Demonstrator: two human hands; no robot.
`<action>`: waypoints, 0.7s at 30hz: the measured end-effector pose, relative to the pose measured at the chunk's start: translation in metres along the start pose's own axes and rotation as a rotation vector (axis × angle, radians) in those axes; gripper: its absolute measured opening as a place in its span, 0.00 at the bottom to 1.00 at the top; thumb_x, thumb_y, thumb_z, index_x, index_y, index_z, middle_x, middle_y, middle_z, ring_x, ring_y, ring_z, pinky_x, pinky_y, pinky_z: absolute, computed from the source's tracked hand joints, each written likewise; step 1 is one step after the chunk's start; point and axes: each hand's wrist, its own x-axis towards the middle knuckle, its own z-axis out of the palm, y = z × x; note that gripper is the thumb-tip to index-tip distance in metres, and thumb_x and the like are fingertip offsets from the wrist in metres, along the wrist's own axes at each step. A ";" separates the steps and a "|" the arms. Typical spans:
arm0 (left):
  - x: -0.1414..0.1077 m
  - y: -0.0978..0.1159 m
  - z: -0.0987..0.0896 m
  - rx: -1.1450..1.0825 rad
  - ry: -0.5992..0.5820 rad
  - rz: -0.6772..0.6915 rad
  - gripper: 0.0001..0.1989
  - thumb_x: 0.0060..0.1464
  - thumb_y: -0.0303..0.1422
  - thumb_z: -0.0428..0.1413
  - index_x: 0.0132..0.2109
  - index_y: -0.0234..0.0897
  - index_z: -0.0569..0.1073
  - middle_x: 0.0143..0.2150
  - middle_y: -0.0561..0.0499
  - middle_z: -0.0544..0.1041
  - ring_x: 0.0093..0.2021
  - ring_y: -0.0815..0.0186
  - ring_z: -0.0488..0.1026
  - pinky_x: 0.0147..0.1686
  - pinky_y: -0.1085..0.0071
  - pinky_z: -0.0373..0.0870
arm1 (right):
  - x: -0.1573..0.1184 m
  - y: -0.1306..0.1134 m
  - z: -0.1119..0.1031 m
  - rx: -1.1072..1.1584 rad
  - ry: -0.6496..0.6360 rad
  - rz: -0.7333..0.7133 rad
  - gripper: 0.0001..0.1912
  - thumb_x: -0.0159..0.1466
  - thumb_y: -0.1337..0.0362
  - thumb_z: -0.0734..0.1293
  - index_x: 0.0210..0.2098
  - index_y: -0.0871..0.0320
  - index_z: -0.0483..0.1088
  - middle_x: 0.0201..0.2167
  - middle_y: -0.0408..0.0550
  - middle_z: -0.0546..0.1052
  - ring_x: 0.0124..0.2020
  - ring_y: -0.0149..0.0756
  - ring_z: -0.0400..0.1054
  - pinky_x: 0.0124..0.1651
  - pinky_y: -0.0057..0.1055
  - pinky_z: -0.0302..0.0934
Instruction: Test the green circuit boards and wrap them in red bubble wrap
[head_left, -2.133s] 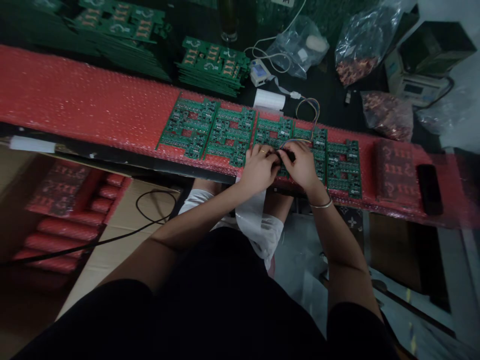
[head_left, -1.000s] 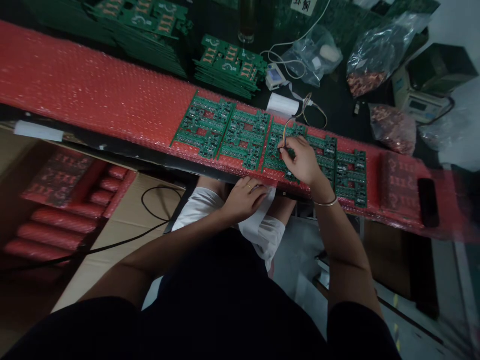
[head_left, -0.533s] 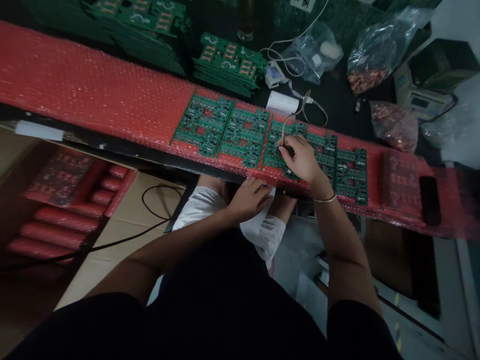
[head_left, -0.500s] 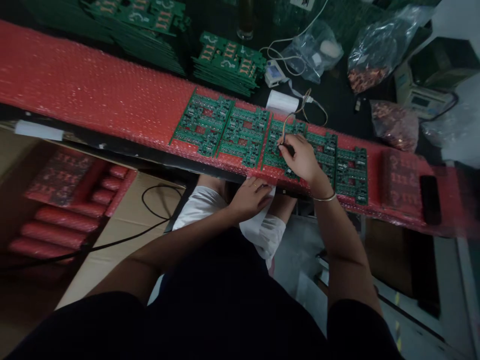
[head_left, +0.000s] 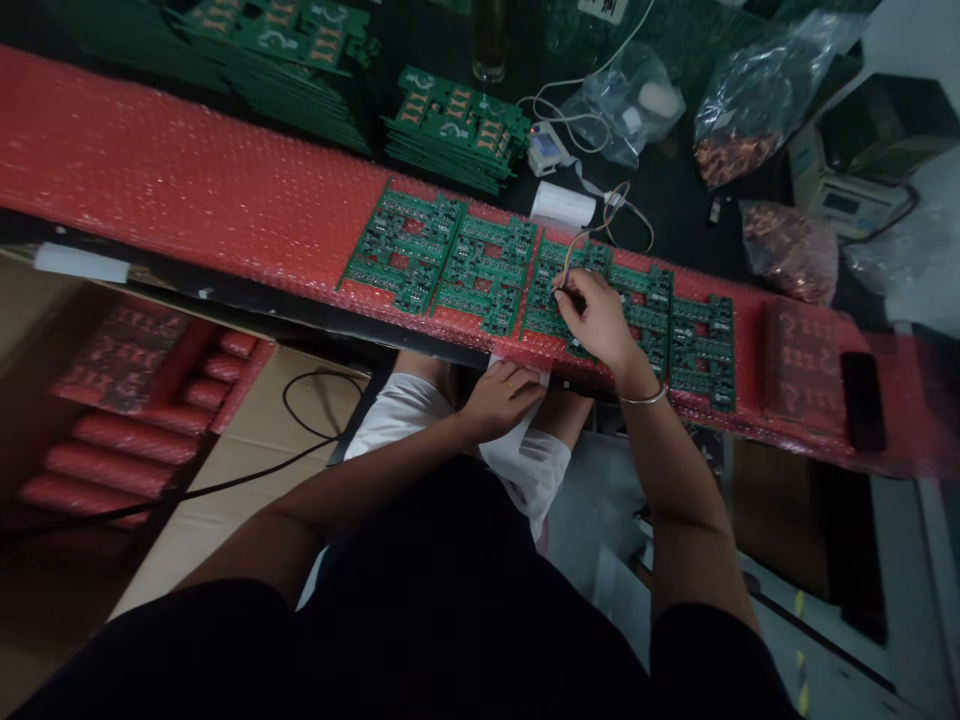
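Observation:
My right hand (head_left: 600, 320) is closed in a pinch on a small dark plug at the end of thin coloured wires (head_left: 569, 254). It is over the middle one of several green circuit boards (head_left: 541, 312), which lie in a row on red bubble wrap (head_left: 247, 190). The plug's tip is too small to tell whether it touches the board. My left hand (head_left: 499, 402) rests at the table's front edge with loosely bent fingers spread, beside a white strip (head_left: 510, 450). I see nothing gripped in it.
Stacks of boards (head_left: 457, 125) stand behind the row. A small white device (head_left: 547, 148), a white roll (head_left: 562, 204) and bags of copper-coloured parts (head_left: 789, 250) lie at the back. A phone (head_left: 862, 400) is at the right. A carton (head_left: 247, 440) holds red wrapped bundles.
My right hand has shifted slightly left with the plug. A red light now shows on the small white device. My left hand is nearly still.

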 end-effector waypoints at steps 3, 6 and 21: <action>0.030 -0.016 -0.027 -0.095 0.108 -0.136 0.09 0.68 0.30 0.53 0.43 0.39 0.79 0.45 0.46 0.80 0.46 0.61 0.73 0.47 0.63 0.69 | 0.000 0.000 0.001 0.001 0.012 0.000 0.07 0.69 0.63 0.63 0.44 0.51 0.72 0.40 0.50 0.80 0.43 0.45 0.75 0.51 0.45 0.70; 0.079 -0.056 -0.048 -0.206 0.118 -0.334 0.09 0.65 0.28 0.52 0.43 0.36 0.78 0.48 0.44 0.79 0.51 0.59 0.74 0.54 0.61 0.70 | -0.001 -0.001 0.002 0.007 0.032 0.003 0.07 0.68 0.64 0.63 0.44 0.51 0.72 0.39 0.49 0.80 0.42 0.44 0.74 0.50 0.44 0.71; 0.193 -0.142 -0.016 -0.106 -0.579 -0.014 0.10 0.52 0.21 0.56 0.36 0.33 0.82 0.38 0.46 0.81 0.41 0.61 0.76 0.43 0.68 0.69 | -0.007 -0.004 0.001 0.113 0.229 0.078 0.08 0.70 0.58 0.63 0.44 0.51 0.72 0.41 0.50 0.81 0.44 0.43 0.76 0.52 0.44 0.72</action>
